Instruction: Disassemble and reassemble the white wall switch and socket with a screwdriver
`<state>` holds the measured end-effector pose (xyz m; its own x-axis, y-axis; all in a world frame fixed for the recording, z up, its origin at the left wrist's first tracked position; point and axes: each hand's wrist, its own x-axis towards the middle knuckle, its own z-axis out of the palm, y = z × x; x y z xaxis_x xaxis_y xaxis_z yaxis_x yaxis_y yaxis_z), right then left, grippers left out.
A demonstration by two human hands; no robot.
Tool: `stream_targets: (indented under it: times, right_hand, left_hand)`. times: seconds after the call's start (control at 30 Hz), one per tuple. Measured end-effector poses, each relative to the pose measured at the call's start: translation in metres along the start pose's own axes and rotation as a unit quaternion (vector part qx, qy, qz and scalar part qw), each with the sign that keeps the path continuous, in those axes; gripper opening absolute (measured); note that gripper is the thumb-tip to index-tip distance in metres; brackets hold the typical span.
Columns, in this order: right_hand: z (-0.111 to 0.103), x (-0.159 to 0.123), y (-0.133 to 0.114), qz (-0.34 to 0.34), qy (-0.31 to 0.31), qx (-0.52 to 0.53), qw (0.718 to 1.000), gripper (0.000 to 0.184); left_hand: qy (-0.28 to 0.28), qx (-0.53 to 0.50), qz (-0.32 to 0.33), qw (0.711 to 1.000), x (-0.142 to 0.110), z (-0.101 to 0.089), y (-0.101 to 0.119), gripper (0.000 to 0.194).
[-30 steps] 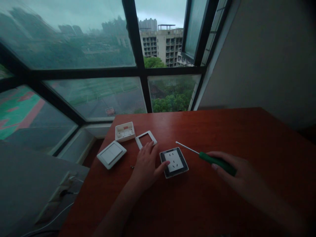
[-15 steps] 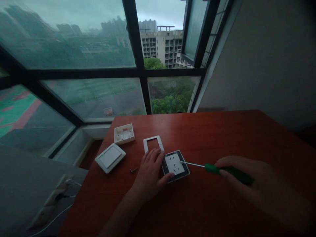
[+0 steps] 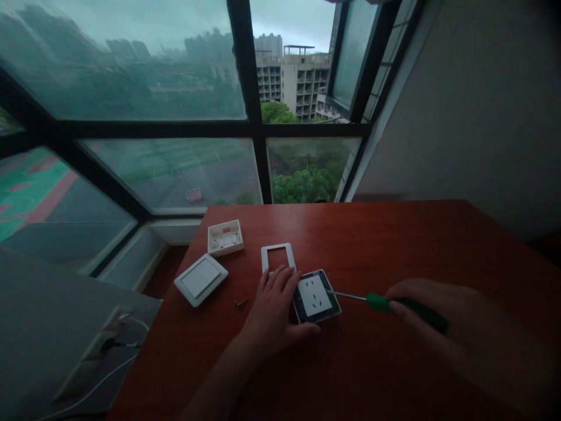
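A wall socket (image 3: pixel 314 295) with a white face and dark frame lies on the red wooden table (image 3: pixel 394 245). My left hand (image 3: pixel 274 313) rests against its left side, fingers spread along the edge and thumb at its front corner. My right hand (image 3: pixel 442 318) is closed round the green handle of a screwdriver (image 3: pixel 385 303), whose metal tip touches the socket's right edge. A white rectangular frame (image 3: pixel 277 258) lies just beyond my left fingers.
A white double switch (image 3: pixel 200 279) and a white back box (image 3: pixel 225 237) lie near the table's left edge. A small screw (image 3: pixel 241 303) sits left of my left hand. Large windows rise behind the table; a grey wall stands at the right.
The screwdriver tip has swung down from above the table to the socket's right edge. My left hand has shifted to grip the socket's left side. The white frame has turned and moved right.
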<state>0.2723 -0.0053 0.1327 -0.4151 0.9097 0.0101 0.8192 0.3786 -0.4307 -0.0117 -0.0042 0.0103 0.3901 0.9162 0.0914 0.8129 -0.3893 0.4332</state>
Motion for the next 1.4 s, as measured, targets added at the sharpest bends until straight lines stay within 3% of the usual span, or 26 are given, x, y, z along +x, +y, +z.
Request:
stream_targets:
  times: [0.3,0.53,0.67,0.77,0.83,0.9,0.97,1.03,1.1,1.17,1.23,1.4]
  right_hand:
    - [-0.006,0.008,-0.006,0.001,-0.038,-0.030,0.999,0.026]
    - [-0.012,0.029,-0.027,-0.106,-0.017,-0.118,0.987,0.026]
    - [-0.008,0.053,-0.045,-0.158,0.077,-0.144,0.974,0.025]
    - [-0.002,0.065,-0.047,-0.141,0.133,-0.092,0.977,0.012]
    - [-0.001,0.067,-0.045,-0.112,0.144,-0.052,0.982,0.018]
    - [-0.002,0.065,-0.042,-0.095,0.134,-0.020,0.986,0.017]
    - [-0.004,0.062,-0.041,-0.119,0.104,0.007,0.987,0.009]
    - [-0.007,0.059,-0.043,-0.151,0.078,0.005,0.985,0.014]
    - [-0.010,0.058,-0.045,-0.133,0.091,-0.065,0.985,0.020]
    - [-0.013,0.058,-0.046,-0.070,0.118,-0.184,0.973,0.019]
    - [-0.015,0.060,-0.045,-0.040,0.106,-0.255,0.960,0.024]
    - [-0.021,0.060,-0.031,-0.130,0.043,-0.136,0.981,0.015]
  left_hand:
    - [-0.004,0.006,-0.005,1.000,0.000,-0.001,0.004,0.090]
    - [0.014,-0.018,0.008,1.000,0.004,0.000,0.002,0.088]
    - [0.021,-0.022,0.012,0.999,0.004,0.002,0.000,0.087]
    - [0.029,-0.025,0.019,0.999,0.003,0.004,-0.001,0.087]
    - [0.029,-0.025,0.021,0.999,0.003,0.005,-0.002,0.087]
    - [0.026,-0.024,0.019,0.999,0.003,0.006,-0.002,0.088]
    - [0.021,-0.021,0.018,0.999,0.004,0.005,-0.002,0.089]
    - [0.022,-0.018,0.021,0.999,0.004,0.004,-0.002,0.089]
    - [0.032,-0.013,0.020,0.999,0.004,0.003,0.000,0.089]
    - [0.045,-0.009,0.016,0.999,0.003,0.003,0.001,0.089]
    - [0.057,-0.014,0.013,0.998,0.002,0.004,0.003,0.087]
    - [0.067,-0.051,0.018,0.996,0.001,0.008,0.003,0.085]
